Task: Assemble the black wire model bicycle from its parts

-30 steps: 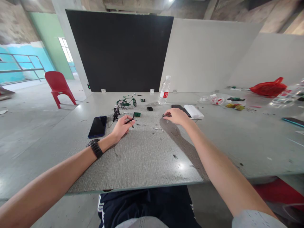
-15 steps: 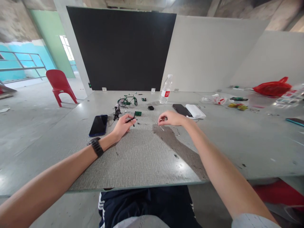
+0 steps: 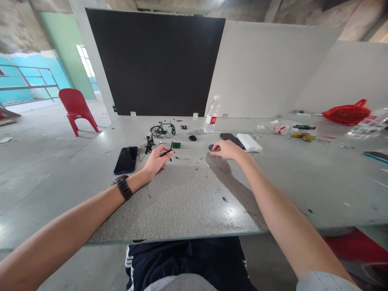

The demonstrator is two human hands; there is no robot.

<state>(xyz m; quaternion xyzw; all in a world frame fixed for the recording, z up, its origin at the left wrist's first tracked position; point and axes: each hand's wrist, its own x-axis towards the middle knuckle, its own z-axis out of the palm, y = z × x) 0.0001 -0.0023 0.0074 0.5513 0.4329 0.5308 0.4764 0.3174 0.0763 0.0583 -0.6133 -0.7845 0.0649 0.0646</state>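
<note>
My left hand (image 3: 156, 161) is closed around a thin black part (image 3: 166, 153), its fingertips pinching it just above the table. My right hand (image 3: 226, 150) is lowered to the table with fingers pressed together; what they hold, if anything, is hidden. A small dark ring (image 3: 211, 147) shows right beside those fingertips. A thin silver wire piece (image 3: 207, 164) lies below them. Left of centre stand a green miniature bicycle (image 3: 163, 129) and a black model part (image 3: 149, 143). Close to my left fingers lies a small green block (image 3: 176, 145).
A dark phone (image 3: 125, 160) lies left of my left hand. Behind my right hand are another phone (image 3: 232, 140) and a white pouch (image 3: 249, 142). A water bottle (image 3: 212, 114) stands at the back, near a small black block (image 3: 192, 138). Plastic packaging (image 3: 274, 127) lies to the right.
My right hand has moved a little to the right, uncovering the dark ring. My left hand stays in place with the black part.
</note>
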